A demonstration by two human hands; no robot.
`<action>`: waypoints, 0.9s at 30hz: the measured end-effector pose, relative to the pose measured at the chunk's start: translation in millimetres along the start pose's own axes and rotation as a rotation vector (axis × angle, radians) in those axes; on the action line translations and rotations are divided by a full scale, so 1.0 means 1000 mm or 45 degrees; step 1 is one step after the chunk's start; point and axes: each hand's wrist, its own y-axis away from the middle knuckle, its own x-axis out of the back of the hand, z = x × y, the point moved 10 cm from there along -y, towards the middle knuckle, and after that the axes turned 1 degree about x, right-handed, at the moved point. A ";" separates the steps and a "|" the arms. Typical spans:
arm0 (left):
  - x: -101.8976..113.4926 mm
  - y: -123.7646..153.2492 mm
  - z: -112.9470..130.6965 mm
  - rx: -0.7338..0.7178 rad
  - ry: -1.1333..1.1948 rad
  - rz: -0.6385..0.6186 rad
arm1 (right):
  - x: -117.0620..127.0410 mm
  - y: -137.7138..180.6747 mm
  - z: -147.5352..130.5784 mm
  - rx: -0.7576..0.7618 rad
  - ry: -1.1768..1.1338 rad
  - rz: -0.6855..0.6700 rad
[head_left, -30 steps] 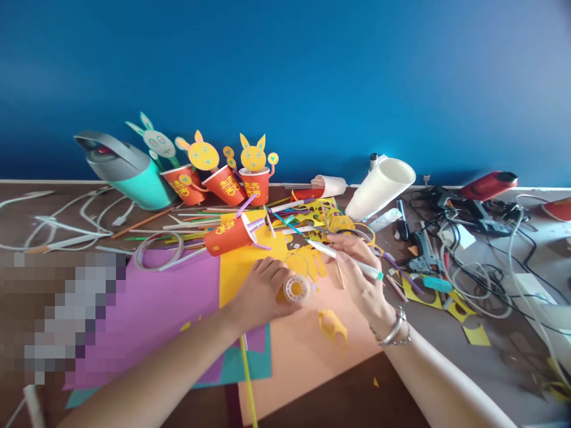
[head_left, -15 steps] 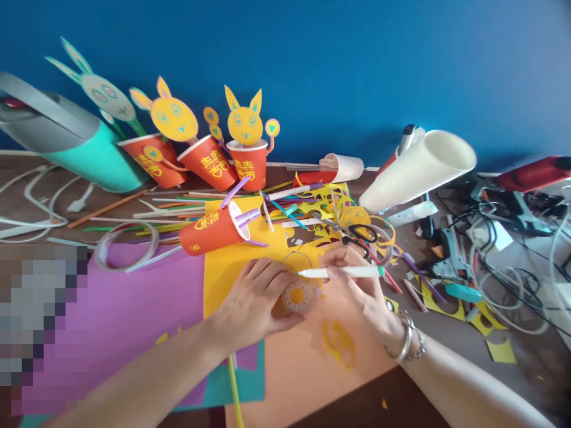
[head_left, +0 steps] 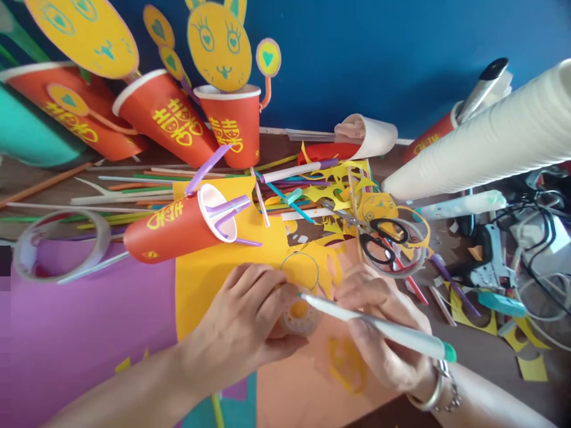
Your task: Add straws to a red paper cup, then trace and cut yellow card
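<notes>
My left hand is closed on a small clear tape roll, pressing it down on the yellow paper. My right hand grips a white pen with a teal cap, its tip touching the edge of the tape roll. A pencilled circle shows on the yellow paper just beyond the roll. Orange paper lies under both hands.
A red paper cup lies on its side with purple straws. Three upright red cups with yellow bunny faces stand at the back. Scissors, straws, yellow scraps, a white cup stack, a glue gun and cables lie to the right. Purple paper is at left.
The view has dropped much closer to the table. My right hand has swung the pen round so its tip meets the tape roll. My left hand stays on the roll.
</notes>
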 end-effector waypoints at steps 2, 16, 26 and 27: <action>0.000 0.000 0.000 -0.005 0.009 -0.002 | -0.002 0.001 0.001 0.016 0.021 -0.038; 0.000 0.001 0.000 -0.026 0.004 0.057 | -0.025 0.016 -0.061 0.750 0.620 -0.308; -0.005 0.001 -0.005 0.001 -0.056 0.053 | -0.047 0.029 -0.058 0.861 0.821 -0.352; -0.005 0.001 -0.006 0.003 -0.061 0.051 | -0.049 0.029 -0.057 0.869 0.832 -0.356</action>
